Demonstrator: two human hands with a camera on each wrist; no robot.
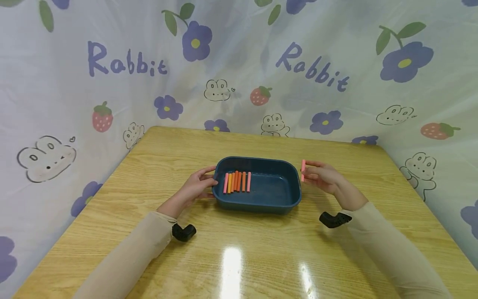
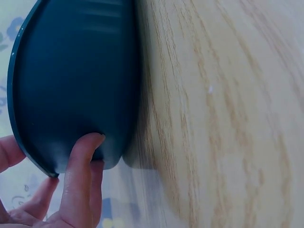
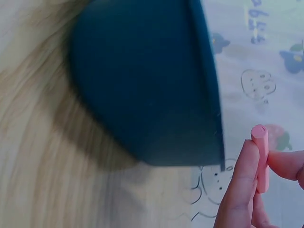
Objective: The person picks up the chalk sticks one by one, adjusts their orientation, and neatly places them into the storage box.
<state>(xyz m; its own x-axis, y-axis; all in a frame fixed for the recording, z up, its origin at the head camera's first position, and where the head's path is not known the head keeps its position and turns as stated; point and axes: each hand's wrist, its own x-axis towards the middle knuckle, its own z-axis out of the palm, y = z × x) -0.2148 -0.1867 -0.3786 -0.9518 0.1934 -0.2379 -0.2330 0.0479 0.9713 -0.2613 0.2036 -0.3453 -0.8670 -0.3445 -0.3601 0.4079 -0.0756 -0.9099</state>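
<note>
A dark blue rectangular basin [image 1: 276, 189] stands on the table. My left hand [image 1: 192, 187] grips its left end, thumb at the rim and fingers against the outer wall, as the left wrist view shows [image 2: 78, 185]. Just off the basin's right end, my right hand [image 1: 321, 178] pinches a pink chalk stick [image 3: 260, 161] between thumb and fingers. It is held upright, near rim height. Inside the basin, towards the left, several chalk sticks lie side by side in a row: a pink one [image 1: 225, 183], yellow and orange ones [image 1: 238, 182], and another pink one [image 1: 249, 182].
The wooden table [image 1: 261, 253] extends around the basin on all sides. Behind it and at both sides hangs a white curtain [image 1: 239, 54] printed with rabbits, flowers and strawberries. A black device sits at each wrist, the left one [image 1: 184, 232] and the right one [image 1: 334, 219].
</note>
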